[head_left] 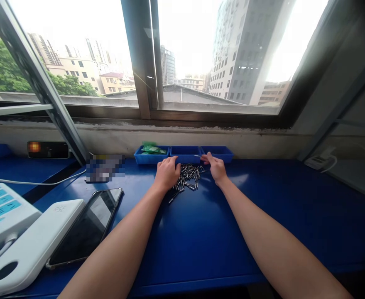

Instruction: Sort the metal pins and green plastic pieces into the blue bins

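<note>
A loose pile of small, slim metal pin-like pieces (189, 176), dark and silvery, lies on the blue tabletop (188, 236). My left hand (168, 172) is at the pile's left edge, its fingers curled and partly hidden; what they hold, if anything, does not show. To the right of the pile, my right hand (216, 167) is closed in a pinch in front of the bins; anything in its fingertips is too small to name. Just beyond both hands stand a blue middle bin (185, 158), a right bin (227, 157), and a left bin (151, 159) with green plastic packaging (153, 148) in it.
To the left lie a black phone (87, 228), a white power bank (35, 245) and a white power strip (4, 211). A metal rack post (57, 112) rises behind them. A white cable (45, 183) crosses the left side. Windows are behind the bins.
</note>
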The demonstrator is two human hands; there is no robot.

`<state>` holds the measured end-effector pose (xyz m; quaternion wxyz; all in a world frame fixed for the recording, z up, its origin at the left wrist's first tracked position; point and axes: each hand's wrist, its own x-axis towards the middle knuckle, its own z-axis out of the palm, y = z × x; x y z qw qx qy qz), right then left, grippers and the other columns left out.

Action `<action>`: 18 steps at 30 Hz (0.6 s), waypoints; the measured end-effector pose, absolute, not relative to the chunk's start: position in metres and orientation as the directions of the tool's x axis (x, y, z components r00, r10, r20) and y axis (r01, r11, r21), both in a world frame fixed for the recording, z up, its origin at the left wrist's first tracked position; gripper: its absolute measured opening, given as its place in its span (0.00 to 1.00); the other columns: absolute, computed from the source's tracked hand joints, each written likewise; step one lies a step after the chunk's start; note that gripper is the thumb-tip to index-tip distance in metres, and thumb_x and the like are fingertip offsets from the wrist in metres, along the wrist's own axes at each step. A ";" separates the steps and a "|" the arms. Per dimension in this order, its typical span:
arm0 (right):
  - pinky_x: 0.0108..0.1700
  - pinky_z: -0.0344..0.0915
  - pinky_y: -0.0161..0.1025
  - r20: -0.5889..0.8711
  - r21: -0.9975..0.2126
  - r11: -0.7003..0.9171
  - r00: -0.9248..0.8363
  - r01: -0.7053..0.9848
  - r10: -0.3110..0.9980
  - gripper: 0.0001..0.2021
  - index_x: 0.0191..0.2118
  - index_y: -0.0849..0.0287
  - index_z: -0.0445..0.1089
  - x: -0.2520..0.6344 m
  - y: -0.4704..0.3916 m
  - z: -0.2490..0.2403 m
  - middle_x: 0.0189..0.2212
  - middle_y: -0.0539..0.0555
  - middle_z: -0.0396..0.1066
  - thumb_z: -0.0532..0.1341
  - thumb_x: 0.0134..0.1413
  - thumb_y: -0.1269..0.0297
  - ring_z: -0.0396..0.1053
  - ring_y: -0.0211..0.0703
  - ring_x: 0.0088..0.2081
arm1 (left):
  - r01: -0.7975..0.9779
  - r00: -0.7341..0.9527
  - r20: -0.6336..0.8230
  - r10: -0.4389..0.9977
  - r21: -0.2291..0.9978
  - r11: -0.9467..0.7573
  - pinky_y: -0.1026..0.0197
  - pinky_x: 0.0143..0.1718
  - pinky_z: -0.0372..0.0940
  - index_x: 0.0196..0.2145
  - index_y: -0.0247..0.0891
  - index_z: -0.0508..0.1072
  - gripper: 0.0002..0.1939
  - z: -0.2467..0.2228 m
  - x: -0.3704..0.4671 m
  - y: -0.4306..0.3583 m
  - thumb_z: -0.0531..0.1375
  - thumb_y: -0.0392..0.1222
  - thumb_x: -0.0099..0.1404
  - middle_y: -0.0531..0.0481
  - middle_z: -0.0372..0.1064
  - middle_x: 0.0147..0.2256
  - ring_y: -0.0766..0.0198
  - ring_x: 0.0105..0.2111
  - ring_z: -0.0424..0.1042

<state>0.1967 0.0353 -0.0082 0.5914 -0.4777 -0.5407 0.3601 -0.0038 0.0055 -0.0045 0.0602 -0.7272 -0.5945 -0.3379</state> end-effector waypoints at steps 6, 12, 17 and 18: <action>0.59 0.55 0.49 0.344 -0.887 0.186 0.337 0.422 0.876 0.29 0.55 0.60 0.70 0.223 0.052 -0.016 0.53 0.61 0.70 0.51 0.58 0.44 0.60 0.54 0.59 | 0.943 -0.049 0.409 0.911 0.319 -0.092 0.46 0.49 0.63 0.50 0.33 0.70 0.21 -0.005 -0.019 0.012 0.50 0.45 0.65 0.34 0.70 0.50 0.44 0.51 0.68; 0.59 0.48 0.59 0.323 -0.705 0.097 0.196 0.703 0.926 0.33 0.64 0.52 0.58 0.217 0.042 -0.017 0.65 0.56 0.54 0.49 0.58 0.41 0.50 0.63 0.59 | 0.961 -0.006 0.333 0.943 0.264 -0.087 0.48 0.48 0.64 0.49 0.34 0.71 0.22 -0.009 -0.019 0.016 0.48 0.48 0.66 0.34 0.70 0.49 0.45 0.50 0.69; 0.57 0.52 0.56 0.404 -0.627 0.153 0.151 0.764 0.902 0.31 0.63 0.56 0.60 0.211 0.039 -0.018 0.67 0.57 0.47 0.51 0.58 0.46 0.50 0.63 0.59 | 0.957 0.068 0.268 0.961 0.254 -0.139 0.50 0.52 0.62 0.50 0.33 0.71 0.25 -0.010 -0.015 0.014 0.45 0.52 0.68 0.35 0.69 0.51 0.47 0.53 0.67; 0.57 0.53 0.53 0.455 -0.605 0.194 0.136 0.772 0.880 0.28 0.60 0.58 0.63 0.210 0.039 -0.018 0.65 0.59 0.52 0.52 0.58 0.50 0.52 0.60 0.58 | 0.955 0.087 0.259 0.962 0.255 -0.155 0.50 0.52 0.61 0.49 0.34 0.72 0.26 -0.010 -0.014 0.014 0.45 0.52 0.68 0.35 0.69 0.52 0.48 0.53 0.67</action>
